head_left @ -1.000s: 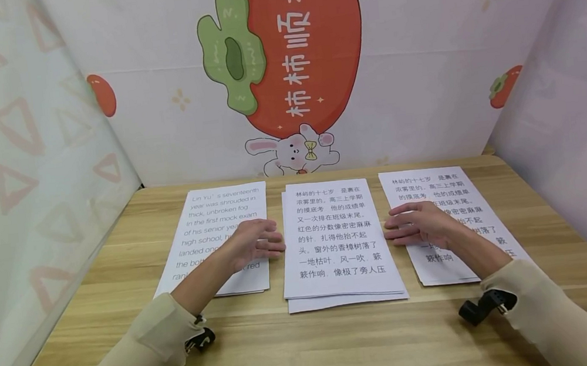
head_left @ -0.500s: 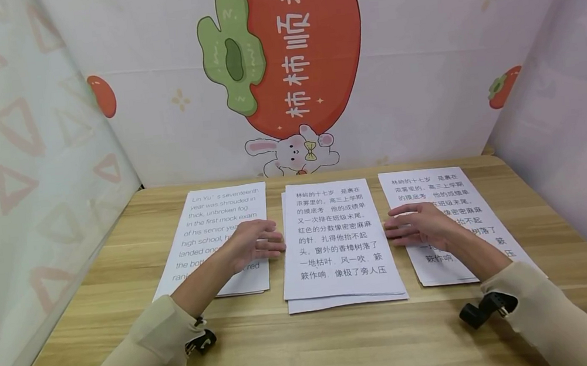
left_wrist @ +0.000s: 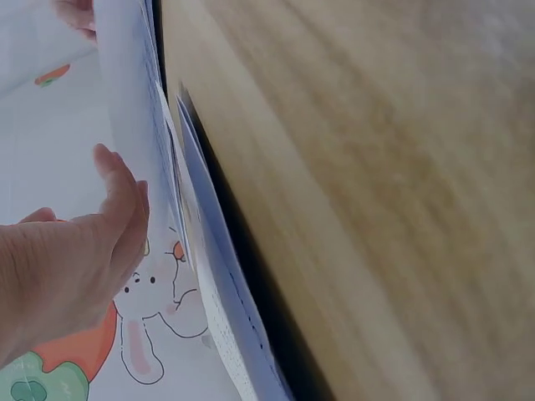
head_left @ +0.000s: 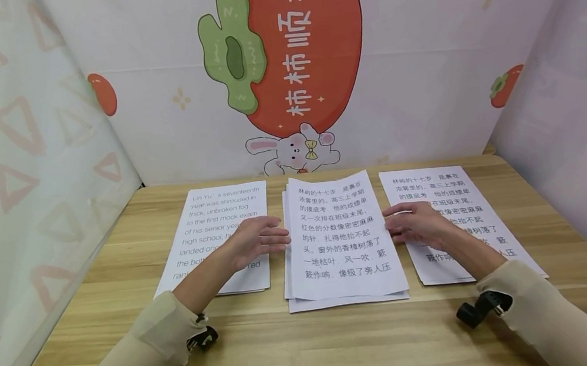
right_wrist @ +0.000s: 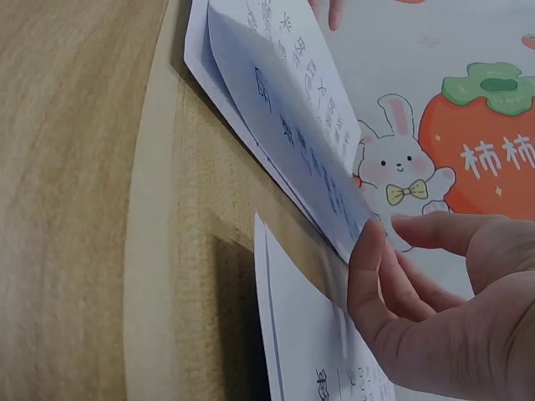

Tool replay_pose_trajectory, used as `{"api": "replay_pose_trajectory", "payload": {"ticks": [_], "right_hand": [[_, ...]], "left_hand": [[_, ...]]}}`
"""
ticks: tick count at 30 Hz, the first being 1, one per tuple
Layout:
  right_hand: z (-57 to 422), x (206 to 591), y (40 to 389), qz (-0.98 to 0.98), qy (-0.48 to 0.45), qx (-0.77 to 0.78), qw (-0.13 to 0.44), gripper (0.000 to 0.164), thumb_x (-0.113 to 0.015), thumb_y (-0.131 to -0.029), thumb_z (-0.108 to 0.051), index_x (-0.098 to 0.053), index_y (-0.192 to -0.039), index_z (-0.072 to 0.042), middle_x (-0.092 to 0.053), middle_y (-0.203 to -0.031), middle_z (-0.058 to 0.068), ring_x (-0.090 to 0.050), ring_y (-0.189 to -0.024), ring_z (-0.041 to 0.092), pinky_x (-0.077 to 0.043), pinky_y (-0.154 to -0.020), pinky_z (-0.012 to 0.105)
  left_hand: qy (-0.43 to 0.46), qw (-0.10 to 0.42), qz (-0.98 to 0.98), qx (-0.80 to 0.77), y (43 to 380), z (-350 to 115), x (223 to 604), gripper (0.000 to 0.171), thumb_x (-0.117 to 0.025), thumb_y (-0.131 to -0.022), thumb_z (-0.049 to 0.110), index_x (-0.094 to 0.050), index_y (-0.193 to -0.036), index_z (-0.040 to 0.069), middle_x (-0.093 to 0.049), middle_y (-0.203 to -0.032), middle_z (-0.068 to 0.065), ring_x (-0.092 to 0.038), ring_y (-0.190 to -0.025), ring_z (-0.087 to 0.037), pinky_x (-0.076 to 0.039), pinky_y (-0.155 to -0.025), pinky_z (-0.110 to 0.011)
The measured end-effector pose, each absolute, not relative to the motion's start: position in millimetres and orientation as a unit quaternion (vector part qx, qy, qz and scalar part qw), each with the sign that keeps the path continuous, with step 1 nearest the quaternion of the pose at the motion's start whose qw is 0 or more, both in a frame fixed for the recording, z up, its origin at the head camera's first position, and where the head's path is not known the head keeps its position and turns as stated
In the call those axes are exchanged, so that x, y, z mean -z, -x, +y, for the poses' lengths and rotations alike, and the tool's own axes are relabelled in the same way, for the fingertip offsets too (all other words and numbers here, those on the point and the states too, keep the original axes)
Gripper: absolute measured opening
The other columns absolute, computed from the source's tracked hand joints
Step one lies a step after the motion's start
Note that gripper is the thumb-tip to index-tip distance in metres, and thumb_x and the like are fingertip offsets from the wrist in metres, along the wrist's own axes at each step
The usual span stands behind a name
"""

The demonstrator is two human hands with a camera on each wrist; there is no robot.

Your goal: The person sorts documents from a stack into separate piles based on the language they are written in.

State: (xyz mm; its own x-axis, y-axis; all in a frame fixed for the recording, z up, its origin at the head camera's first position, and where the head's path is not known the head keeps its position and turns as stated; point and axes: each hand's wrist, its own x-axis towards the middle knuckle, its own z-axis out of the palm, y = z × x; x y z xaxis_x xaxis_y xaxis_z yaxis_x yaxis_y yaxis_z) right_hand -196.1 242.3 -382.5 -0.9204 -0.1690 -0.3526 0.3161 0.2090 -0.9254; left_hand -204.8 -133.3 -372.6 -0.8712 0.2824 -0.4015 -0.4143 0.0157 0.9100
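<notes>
A top sheet of Chinese text [head_left: 338, 232] bows up from the middle stack, its sides raised and its middle sagging. Its mirrored print shows from below in the right wrist view. My left hand [head_left: 257, 242] is at its left edge, fingers extended, fingertips right at the paper [left_wrist: 180, 192]. At the right edge my right hand [head_left: 422, 223] pinches the sheet between thumb and a bent finger [right_wrist: 365, 267]. The lower sheets of the middle stack [head_left: 337, 304] stick out slightly at the left and front.
An English text stack [head_left: 206, 215] lies on the left, under my left forearm. Another Chinese stack [head_left: 426, 179] lies on the right, beneath my right hand. The wooden table [head_left: 310, 352] runs back to a white printed backdrop [head_left: 424, 105].
The middle stack's top sheet has come up off the sheets below and shifted slightly right, curving. My left hand has moved a little right to its edge; the right hand's fingers have drawn closer together.
</notes>
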Motion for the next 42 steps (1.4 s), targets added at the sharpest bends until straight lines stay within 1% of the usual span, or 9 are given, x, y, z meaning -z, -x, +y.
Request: {"api": "replay_pose_trajectory", "payload": {"ticks": [5, 9, 14, 18, 20, 24, 27, 33, 42], "right_hand": [[240, 382, 195, 0.774, -0.057, 0.602, 0.189, 0.049, -0.069, -0.098, -0.006, -0.050, -0.142, 0.007, -0.070, -0.097, 0.000, -0.067, -0.084, 0.011, -0.063, -0.074, 0.027], [238, 380, 192, 0.776, -0.056, 0.600, 0.188, 0.044, -0.068, -0.098, -0.004, -0.052, -0.138, 0.006, -0.071, -0.095, -0.002, -0.070, -0.082, 0.012, -0.063, -0.072, 0.027], [237, 380, 190, 0.772, -0.048, 0.605, 0.190, 0.041, -0.067, -0.099, -0.003, -0.053, -0.136, 0.006, -0.071, -0.094, -0.003, -0.072, -0.081, 0.012, -0.064, -0.072, 0.028], [237, 380, 189, 0.765, -0.040, 0.612, 0.195, 0.036, -0.068, -0.098, -0.002, -0.056, -0.131, 0.005, -0.071, -0.094, -0.002, -0.072, -0.082, 0.014, -0.065, -0.073, 0.030], [237, 379, 188, 0.762, -0.035, 0.615, 0.200, 0.034, -0.068, -0.097, -0.001, -0.057, -0.129, 0.005, -0.071, -0.094, -0.001, -0.072, -0.083, 0.015, -0.065, -0.073, 0.031], [237, 379, 187, 0.760, -0.028, 0.616, 0.207, 0.034, -0.068, -0.097, -0.001, -0.056, -0.129, 0.005, -0.071, -0.096, 0.001, -0.072, -0.084, 0.016, -0.065, -0.074, 0.032], [238, 379, 186, 0.764, -0.025, 0.611, 0.204, 0.035, -0.068, -0.097, -0.002, -0.056, -0.129, 0.005, -0.071, -0.096, 0.002, -0.071, -0.084, 0.016, -0.065, -0.073, 0.032], [239, 379, 186, 0.768, -0.023, 0.606, 0.205, 0.030, -0.068, -0.098, -0.004, -0.057, -0.124, 0.003, -0.071, -0.095, 0.002, -0.071, -0.084, 0.016, -0.065, -0.071, 0.031], [241, 380, 186, 0.770, -0.022, 0.604, 0.204, 0.029, -0.069, -0.097, -0.004, -0.057, -0.123, 0.003, -0.070, -0.096, 0.003, -0.070, -0.084, 0.015, -0.065, -0.072, 0.032]], "left_hand": [[0.019, 0.264, 0.688, -0.675, 205, -131, 369, 0.047, -0.042, -0.109, 0.018, -0.041, -0.147, -0.009, -0.061, -0.137, -0.032, -0.070, -0.113, -0.034, -0.057, -0.103, -0.043], [0.016, 0.267, 0.699, -0.663, 206, -128, 367, 0.047, -0.044, -0.109, 0.018, -0.042, -0.148, -0.008, -0.061, -0.137, -0.030, -0.068, -0.118, -0.036, -0.057, -0.102, -0.042], [0.032, 0.268, 0.695, -0.667, 207, -121, 369, 0.043, -0.049, -0.107, 0.008, -0.043, -0.147, -0.008, -0.064, -0.127, -0.027, -0.073, -0.104, -0.031, -0.061, -0.094, -0.042], [0.041, 0.263, 0.706, -0.656, 209, -114, 374, 0.044, -0.056, -0.100, -0.003, -0.046, -0.143, -0.009, -0.069, -0.109, -0.021, -0.073, -0.090, -0.026, -0.064, -0.088, -0.040], [0.045, 0.261, 0.715, -0.647, 209, -111, 376, 0.047, -0.061, -0.096, -0.007, -0.046, -0.141, -0.009, -0.071, -0.105, -0.020, -0.073, -0.085, -0.025, -0.065, -0.085, -0.039], [0.045, 0.260, 0.728, -0.633, 209, -105, 377, 0.056, -0.066, -0.092, -0.010, -0.044, -0.144, -0.008, -0.074, -0.106, -0.021, -0.073, -0.083, -0.023, -0.065, -0.078, -0.036], [0.049, 0.259, 0.732, -0.628, 209, -102, 376, 0.060, -0.068, -0.091, -0.011, -0.044, -0.145, -0.005, -0.074, -0.108, -0.021, -0.072, -0.081, -0.022, -0.065, -0.074, -0.033], [0.054, 0.255, 0.740, -0.620, 209, -101, 374, 0.058, -0.068, -0.091, -0.010, -0.047, -0.144, -0.001, -0.074, -0.106, -0.020, -0.072, -0.079, -0.022, -0.063, -0.069, -0.030], [0.051, 0.251, 0.752, -0.607, 207, -104, 374, 0.053, -0.067, -0.093, -0.007, -0.049, -0.142, -0.001, -0.076, -0.103, -0.020, -0.074, -0.080, -0.023, -0.065, -0.069, -0.032]]}}
